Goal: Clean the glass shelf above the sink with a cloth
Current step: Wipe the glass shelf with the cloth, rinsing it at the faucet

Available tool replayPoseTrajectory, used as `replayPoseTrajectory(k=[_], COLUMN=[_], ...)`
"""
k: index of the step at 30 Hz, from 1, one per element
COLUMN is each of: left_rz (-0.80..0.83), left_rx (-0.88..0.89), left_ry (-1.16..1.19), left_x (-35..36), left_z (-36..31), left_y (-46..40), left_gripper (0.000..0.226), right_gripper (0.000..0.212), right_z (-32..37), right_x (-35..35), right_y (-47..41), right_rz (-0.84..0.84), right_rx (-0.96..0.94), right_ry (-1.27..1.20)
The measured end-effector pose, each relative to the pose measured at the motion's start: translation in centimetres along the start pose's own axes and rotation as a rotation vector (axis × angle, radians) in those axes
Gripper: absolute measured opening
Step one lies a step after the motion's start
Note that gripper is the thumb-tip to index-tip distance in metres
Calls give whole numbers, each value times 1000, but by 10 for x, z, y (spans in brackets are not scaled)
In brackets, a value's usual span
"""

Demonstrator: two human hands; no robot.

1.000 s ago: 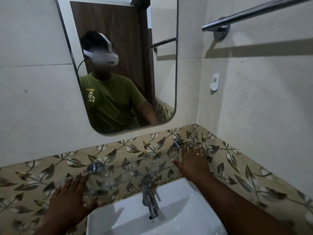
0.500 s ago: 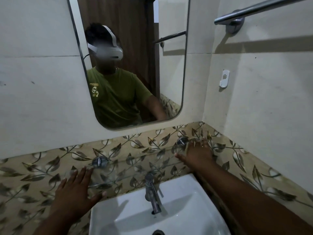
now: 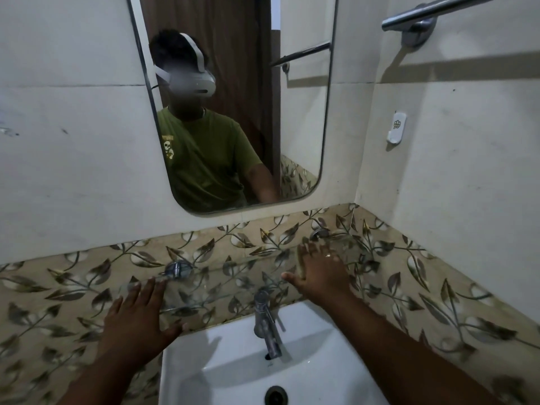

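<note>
A clear glass shelf (image 3: 233,283) runs along the leaf-patterned tile band above the white sink (image 3: 233,372), held by two chrome brackets (image 3: 177,269). My left hand (image 3: 137,325) lies flat with fingers spread at the shelf's left end. My right hand (image 3: 321,271) lies flat with fingers spread on the shelf's right part, a ring on one finger. Neither hand holds anything. No cloth is in view.
A chrome tap (image 3: 264,323) stands at the sink's back edge, just below the shelf. A mirror (image 3: 233,97) hangs above and reflects a person in a green shirt. On the right wall are a towel rail (image 3: 438,11) and a small white hook (image 3: 396,127).
The camera has tilted down and shifted, showing more of the sink. My right hand has slid a little along the shelf's right part; my left hand stays flat at the left end.
</note>
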State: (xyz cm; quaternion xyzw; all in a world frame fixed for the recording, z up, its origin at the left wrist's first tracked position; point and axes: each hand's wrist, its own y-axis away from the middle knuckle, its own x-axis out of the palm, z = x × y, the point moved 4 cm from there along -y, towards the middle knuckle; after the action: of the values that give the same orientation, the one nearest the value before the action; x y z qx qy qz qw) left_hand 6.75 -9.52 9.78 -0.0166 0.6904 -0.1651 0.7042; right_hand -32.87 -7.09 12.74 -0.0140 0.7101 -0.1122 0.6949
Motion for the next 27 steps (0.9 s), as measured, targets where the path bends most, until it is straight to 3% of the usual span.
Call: replayPoseTrajectory(k=[3,7,9,14,17,20,23,25,27], left_rz=[5,6,8,7,22,16,10,11,6], left_rx=[6,4,8,12,16,23,22,22,21], left_ry=[-15,-31,-35,-29,-28,-27,-30,-29,-29], left_x=[-1,-1,-1,-3,-2,-3,-5,-6,-7], left_z=[0,1,1,0,1,1,-2,-2,-1], left_y=[0,-1,-1,0,-1,1,1,1,2], left_gripper=[109,109,109,110,110,110,109,109,109], right_gripper=[100,53,41,55,58,46,65,82,73], right_z=[37,91,119,157,155,155,149,138,127], right_x=[1,4,0,-4,1,25,88,113,121], right_y=[5,11,17,43,64,84,96,112,130], right_rz=[-118,-309,-398,-428,-354,-134,206,382,519], right_rx=[-37,-175,-264,-297,-264,-82,369,674,900], right_ry=[-85,-216,-289,-582,-810,-1212,-1757,-1913,-2046])
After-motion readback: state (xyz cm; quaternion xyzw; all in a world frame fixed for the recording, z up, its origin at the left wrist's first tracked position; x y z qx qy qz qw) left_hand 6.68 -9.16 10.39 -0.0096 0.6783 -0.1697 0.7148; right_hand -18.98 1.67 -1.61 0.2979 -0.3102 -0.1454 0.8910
